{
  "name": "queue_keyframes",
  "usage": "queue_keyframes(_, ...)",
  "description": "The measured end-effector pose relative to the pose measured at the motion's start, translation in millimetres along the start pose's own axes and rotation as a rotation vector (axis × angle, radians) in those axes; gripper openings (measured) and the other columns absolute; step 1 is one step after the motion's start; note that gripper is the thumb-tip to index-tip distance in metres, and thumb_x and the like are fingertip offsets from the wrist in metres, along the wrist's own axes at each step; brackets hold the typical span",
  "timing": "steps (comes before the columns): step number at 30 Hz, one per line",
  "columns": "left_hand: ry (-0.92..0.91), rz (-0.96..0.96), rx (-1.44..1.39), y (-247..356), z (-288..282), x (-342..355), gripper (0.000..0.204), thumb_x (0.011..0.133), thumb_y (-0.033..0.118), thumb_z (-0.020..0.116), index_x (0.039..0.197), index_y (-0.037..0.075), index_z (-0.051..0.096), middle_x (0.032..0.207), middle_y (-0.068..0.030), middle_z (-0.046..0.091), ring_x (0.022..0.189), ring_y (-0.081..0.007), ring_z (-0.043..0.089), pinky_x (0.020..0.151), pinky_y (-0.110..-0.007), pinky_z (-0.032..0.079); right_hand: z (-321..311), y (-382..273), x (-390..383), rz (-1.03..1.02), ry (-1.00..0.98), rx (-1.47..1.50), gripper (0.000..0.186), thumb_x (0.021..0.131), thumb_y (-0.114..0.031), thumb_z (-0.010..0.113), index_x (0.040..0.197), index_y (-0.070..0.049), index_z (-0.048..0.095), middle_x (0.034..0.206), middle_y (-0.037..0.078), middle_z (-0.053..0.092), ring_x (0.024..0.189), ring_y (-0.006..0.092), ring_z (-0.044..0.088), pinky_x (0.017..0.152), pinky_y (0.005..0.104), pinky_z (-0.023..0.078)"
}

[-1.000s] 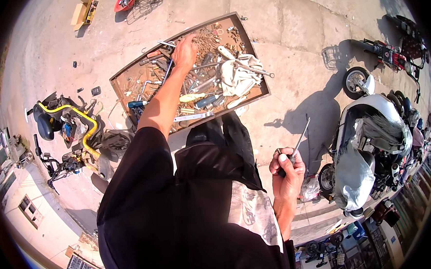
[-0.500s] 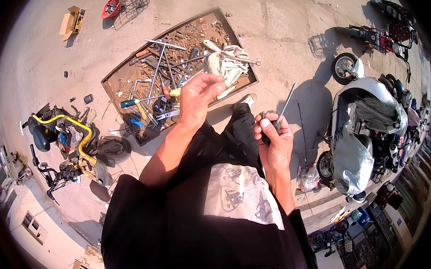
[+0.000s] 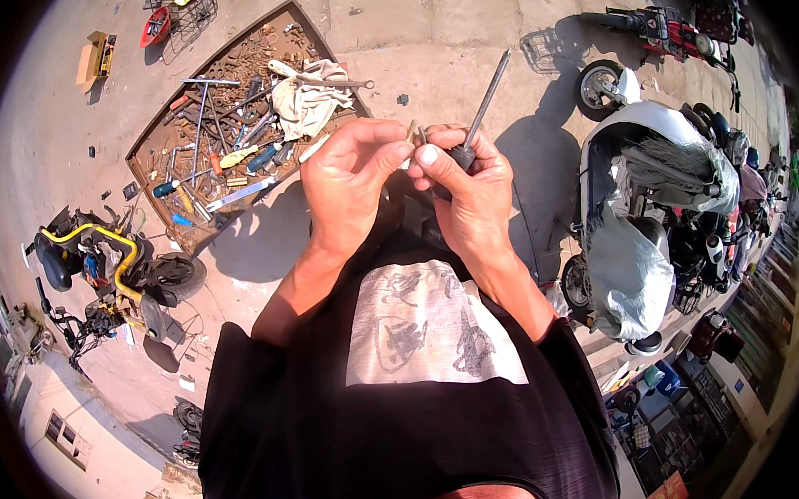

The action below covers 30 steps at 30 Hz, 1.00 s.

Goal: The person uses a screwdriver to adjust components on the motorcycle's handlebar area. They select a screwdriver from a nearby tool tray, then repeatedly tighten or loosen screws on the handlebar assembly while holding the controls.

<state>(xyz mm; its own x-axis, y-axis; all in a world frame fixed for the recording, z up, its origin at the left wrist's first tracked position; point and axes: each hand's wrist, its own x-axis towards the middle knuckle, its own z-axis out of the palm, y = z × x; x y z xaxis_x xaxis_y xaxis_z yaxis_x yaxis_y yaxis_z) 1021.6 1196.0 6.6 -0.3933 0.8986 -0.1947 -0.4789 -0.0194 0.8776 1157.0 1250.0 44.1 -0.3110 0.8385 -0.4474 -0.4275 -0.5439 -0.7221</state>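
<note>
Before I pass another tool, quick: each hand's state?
Left hand: closed, pinching a small brassy piece.
Right hand: closed on a screwdriver, also pinching a small dark piece.

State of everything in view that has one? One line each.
Left hand: pinching a small piece
Right hand: holding a screwdriver, tip pointing away from the person
Tray: open, cluttered with tools
Cloth: crumpled, in the tray
Cardboard box: open
Scooter: parked, partly covered

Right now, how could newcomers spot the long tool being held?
Below and right of the brown tray, find the right hand. It grips the dark-handled tool, whose long, straight shaft sets it apart from the short piece in the left hand.
</note>
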Motion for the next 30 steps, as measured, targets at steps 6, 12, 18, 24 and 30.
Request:
queue_keyframes(6,-0.017,0.042,-0.09,-19,51,3,0.013,0.094,-0.006,0.071,0.107,-0.007,0.067,0.111,-0.0138,0.068,0.085,-0.0175,0.068,0.076,-0.031,0.06,-37,-31,7,-0.046,-0.037,-0.007,0.018,0.091,0.003,0.078,0.106,0.003,0.067,0.098,0.011,0.071,0.08,0.0173,0.071,0.067,0.0271,0.056)
queue_keyframes(12,-0.001,0.08,-0.063,-41,68,9,0.011,0.094,-0.005,0.072,0.105,-0.005,0.069,0.117,-0.0121,0.065,0.094,-0.0164,0.066,0.083,-0.03,0.058,-57,-56,18,0.08,-0.062,0.023,0.019,0.09,0.003,0.078,0.106,0.002,0.067,0.101,0.012,0.071,0.079,0.0176,0.071,0.067,0.0272,0.056)
queue_keyframes(18,-0.062,0.051,-0.038,-53,84,19,0.011,0.095,0.0,0.074,0.104,-0.003,0.068,0.114,-0.0091,0.062,0.096,-0.0156,0.065,0.086,-0.031,0.056,-75,-66,32,0.116,-0.035,0.007,0.015,0.091,-0.001,0.078,0.103,0.0,0.069,0.087,0.011,0.071,0.071,0.0162,0.067,0.063,0.0269,0.053)
queue_keyframes(24,-0.077,-0.026,-0.118,-61,114,41,0.007,0.099,0.003,0.07,0.102,-0.002,0.066,0.111,-0.0077,0.06,0.097,-0.014,0.066,0.084,-0.03,0.057,-102,-84,60,0.155,-0.021,-0.034,0.013,0.093,-0.003,0.075,0.102,-0.002,0.066,0.089,0.01,0.07,0.069,0.0156,0.061,0.063,0.0275,0.047)
queue_keyframes(30,0.084,0.084,0.227,-53,99,88,0.009,0.096,0.0,0.071,0.101,0.0,0.064,0.109,-0.006,0.065,0.1,-0.0118,0.065,0.088,-0.029,0.054,-96,-101,107,0.217,-0.084,-0.11,0.018,0.094,-0.006,0.075,0.109,-0.003,0.065,0.1,0.011,0.068,0.072,0.0146,0.058,0.062,0.0261,0.045)
